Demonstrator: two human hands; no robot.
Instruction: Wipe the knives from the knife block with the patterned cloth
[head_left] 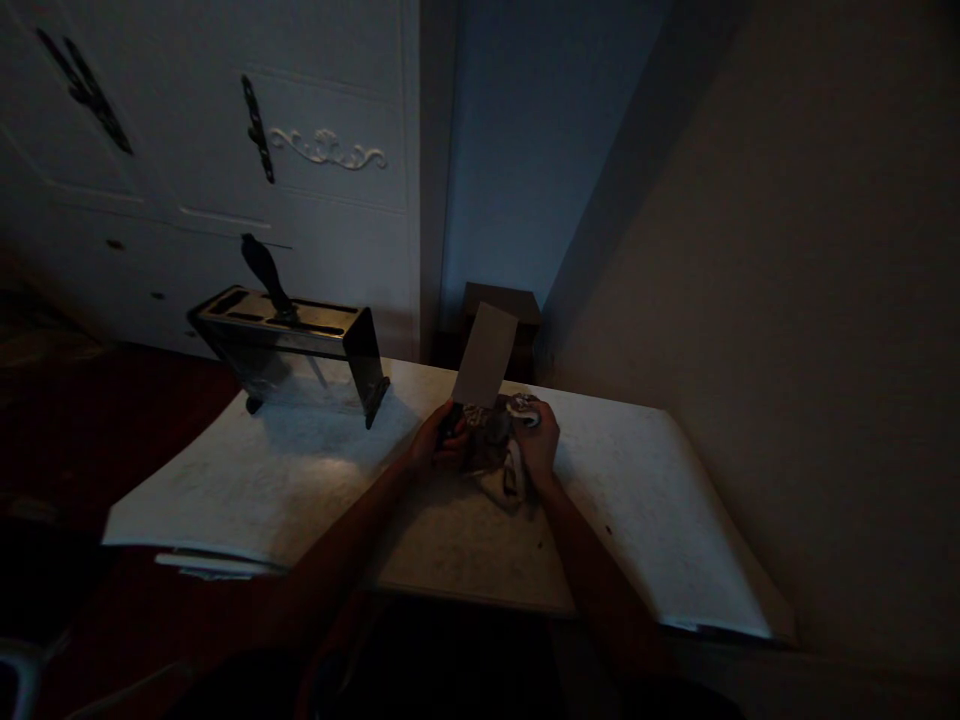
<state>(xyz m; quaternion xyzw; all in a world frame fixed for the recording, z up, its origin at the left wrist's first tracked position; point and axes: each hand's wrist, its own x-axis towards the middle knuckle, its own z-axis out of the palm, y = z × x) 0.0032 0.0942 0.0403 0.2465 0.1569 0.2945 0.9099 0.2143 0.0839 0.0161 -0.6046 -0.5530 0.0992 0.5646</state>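
My left hand (pixel 441 437) is closed round the dark handle of a cleaver (pixel 486 355), whose broad rectangular blade points up and away from me. In my right hand (pixel 538 440) is a bunched patterned cloth (pixel 501 450), part of it hanging down in a pale fold. The cloth lies close by the cleaver's handle and the lower end of the blade; whether it touches the blade I cannot tell. Left of my hands stands a knife block (pixel 307 330) with clear sides and a slotted top, and one black-handled knife (pixel 264 272) is upright in it.
A light table (pixel 622 480) carries all this, with a few dark specks on its right part. Behind it are white cabinet doors (pixel 337 80) with dark handles and a brown box (pixel 501 296). A plain wall (pixel 810 300) rises along the right. The room is dim.
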